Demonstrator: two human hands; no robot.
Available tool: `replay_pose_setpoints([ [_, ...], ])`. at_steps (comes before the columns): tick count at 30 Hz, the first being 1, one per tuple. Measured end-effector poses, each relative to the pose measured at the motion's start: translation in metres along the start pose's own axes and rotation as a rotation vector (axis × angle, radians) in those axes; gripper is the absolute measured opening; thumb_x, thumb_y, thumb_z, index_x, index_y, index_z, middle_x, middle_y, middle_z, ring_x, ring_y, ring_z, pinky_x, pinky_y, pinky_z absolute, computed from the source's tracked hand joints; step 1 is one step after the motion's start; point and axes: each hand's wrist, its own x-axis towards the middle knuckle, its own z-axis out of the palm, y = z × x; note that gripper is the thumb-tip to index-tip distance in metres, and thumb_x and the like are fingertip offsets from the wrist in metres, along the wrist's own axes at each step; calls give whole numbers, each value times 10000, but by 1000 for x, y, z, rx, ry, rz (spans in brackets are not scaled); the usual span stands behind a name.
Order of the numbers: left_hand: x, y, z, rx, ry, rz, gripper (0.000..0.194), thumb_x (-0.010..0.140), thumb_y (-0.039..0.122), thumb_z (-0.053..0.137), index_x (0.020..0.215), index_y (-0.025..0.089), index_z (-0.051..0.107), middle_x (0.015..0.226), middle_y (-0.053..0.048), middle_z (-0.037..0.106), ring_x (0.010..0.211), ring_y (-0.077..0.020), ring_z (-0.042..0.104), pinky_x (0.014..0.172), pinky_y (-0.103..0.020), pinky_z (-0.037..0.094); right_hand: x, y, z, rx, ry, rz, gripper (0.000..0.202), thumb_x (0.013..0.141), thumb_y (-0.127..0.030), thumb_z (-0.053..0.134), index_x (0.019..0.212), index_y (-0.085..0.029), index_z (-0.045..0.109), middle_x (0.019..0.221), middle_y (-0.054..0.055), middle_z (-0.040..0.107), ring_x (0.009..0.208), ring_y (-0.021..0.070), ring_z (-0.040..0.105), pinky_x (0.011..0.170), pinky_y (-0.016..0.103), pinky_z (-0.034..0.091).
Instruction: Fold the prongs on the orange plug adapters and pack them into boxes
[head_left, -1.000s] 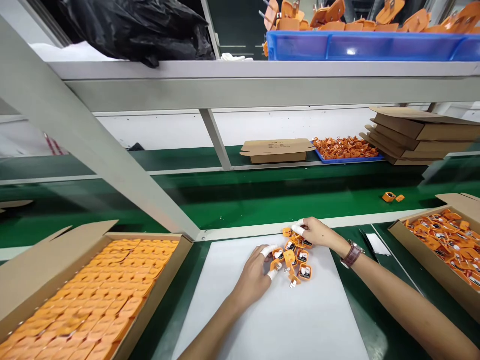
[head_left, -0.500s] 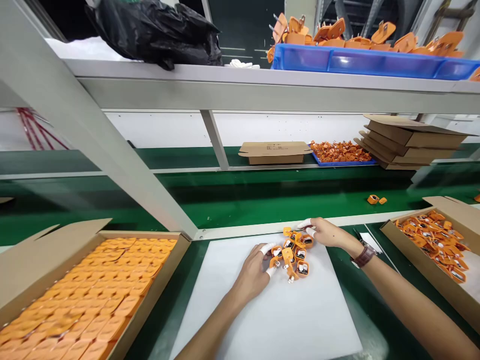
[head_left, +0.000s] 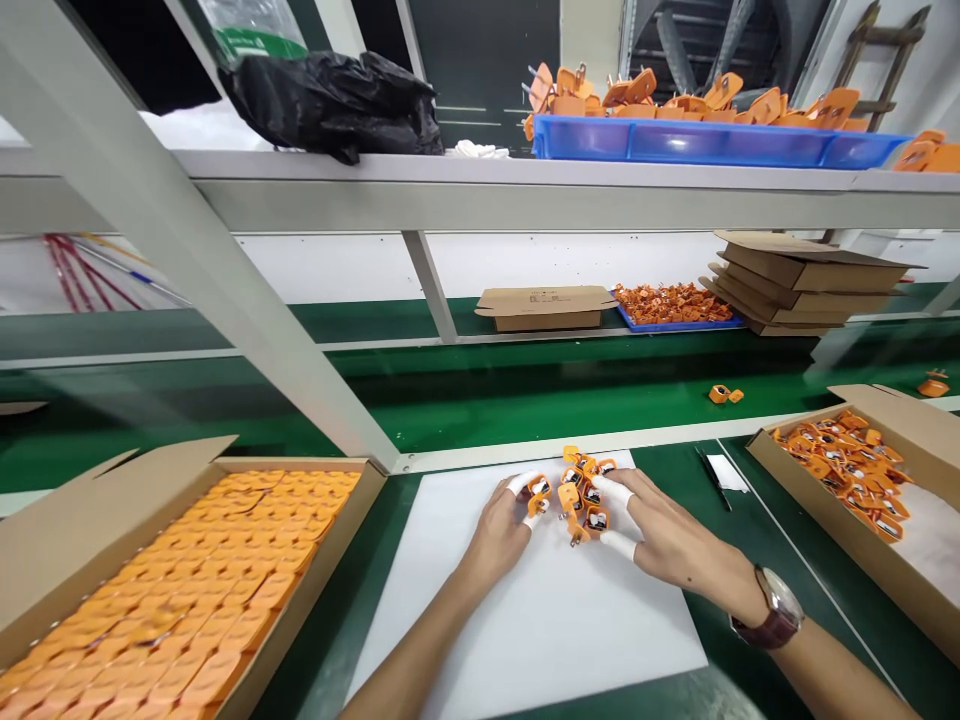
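Note:
Several small orange plug pieces with dark and white insides lie in a loose cluster on the white sheet. Left of the cluster, my left hand pinches one orange piece between white-covered fingertips. My right hand reaches in from the right, its white-covered thumb and fingers spread around the right side of the cluster and touching its edge. A watch is on my right wrist.
A carton of orange pieces in rows stands left; another carton with loose pieces stands right. A black pen lies beyond my right hand. Overhead runs a shelf with a blue tray.
My left hand has drawn one piece slightly left, apart from the cluster. My right hand has moved from the cluster's far side down to its right side, fingers spread. The view has shifted slightly.

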Motion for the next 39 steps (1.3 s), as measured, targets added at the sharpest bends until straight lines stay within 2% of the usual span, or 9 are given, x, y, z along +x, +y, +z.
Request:
replay_pose_setpoints([
  [4, -1, 12, -13, 9, 125, 63, 530, 860, 72, 516, 1353, 252, 445, 1257, -85, 579, 1048, -194, 638, 932, -386, 541, 4, -24, -1, 71, 131, -100, 472, 962, -207, 563, 1412, -291, 450, 1341, 104, 562, 1223, 257, 546, 1026, 440, 499],
  [9, -18, 53, -33, 140, 206, 396, 574, 885, 68, 559, 1403, 262, 405, 1132, -87, 552, 1007, -208, 615, 878, -376, 545, 6, -45, 20, 214, 71, -38, 587, 907, -395, 675, 1422, -274, 419, 1143, 80, 652, 930, 223, 638, 849, 395, 568],
  [11, -30, 64, -36, 177, 211, 436, 546, 881, 63, 570, 1370, 254, 423, 1087, -79, 537, 961, -202, 622, 833, -349, 552, 9, -53, 29, 291, 45, 6, 489, 906, -411, 674, 1341, -268, 502, 973, 35, 672, 807, 194, 630, 774, 357, 566],
  [15, -54, 67, -38, 118, 202, 206, 456, 834, 68, 599, 1231, 245, 463, 1155, -81, 580, 805, -160, 615, 750, -330, 549, 15, -62, 41, 374, 36, -52, 237, 934, -260, 621, 1171, -269, 615, 876, 7, 650, 747, 168, 605, 732, 316, 534],
  [18, -65, 65, -42, -107, 112, -65, 388, 818, 118, 648, 1160, 231, 504, 1017, -45, 639, 746, -150, 609, 700, -311, 542, 17, -61, 47, 386, 75, -166, 287, 923, -141, 582, 1181, -265, 602, 979, 34, 638, 847, 178, 613, 790, 328, 532],
  [25, -72, 72, -62, -744, -202, -345, 335, 826, 352, 744, 1079, 203, 584, 1131, -103, 659, 1051, -241, 661, 879, -366, 559, 13, -57, 61, 403, 149, -332, 455, 919, -21, 540, 1288, -285, 568, 1178, 79, 627, 1110, 208, 607, 949, 400, 529],
  [28, -71, 72, -66, -772, -234, -351, 338, 803, 321, 776, 1069, 214, 596, 1124, -81, 666, 1104, -233, 644, 1003, -402, 505, 11, -59, 62, 368, 184, -388, 482, 917, -3, 551, 1299, -297, 570, 1189, 73, 652, 1131, 218, 607, 983, 436, 519],
  [34, -72, 64, -58, -685, -169, -224, 182, 878, 311, 687, 1027, 214, 650, 1063, -79, 605, 963, -200, 648, 834, -323, 549, 7, -59, 59, 448, 107, -239, 417, 943, -148, 612, 1330, -290, 548, 1263, 101, 612, 1169, 229, 606, 993, 409, 537],
  [39, -72, 64, -55, -412, -164, -76, 192, 906, 200, 625, 1095, 233, 643, 1028, -70, 627, 909, -189, 618, 834, -324, 527, 4, -61, 60, 468, 136, -246, 461, 946, -69, 572, 1341, -304, 534, 1233, 91, 608, 1136, 200, 622, 955, 367, 559],
])
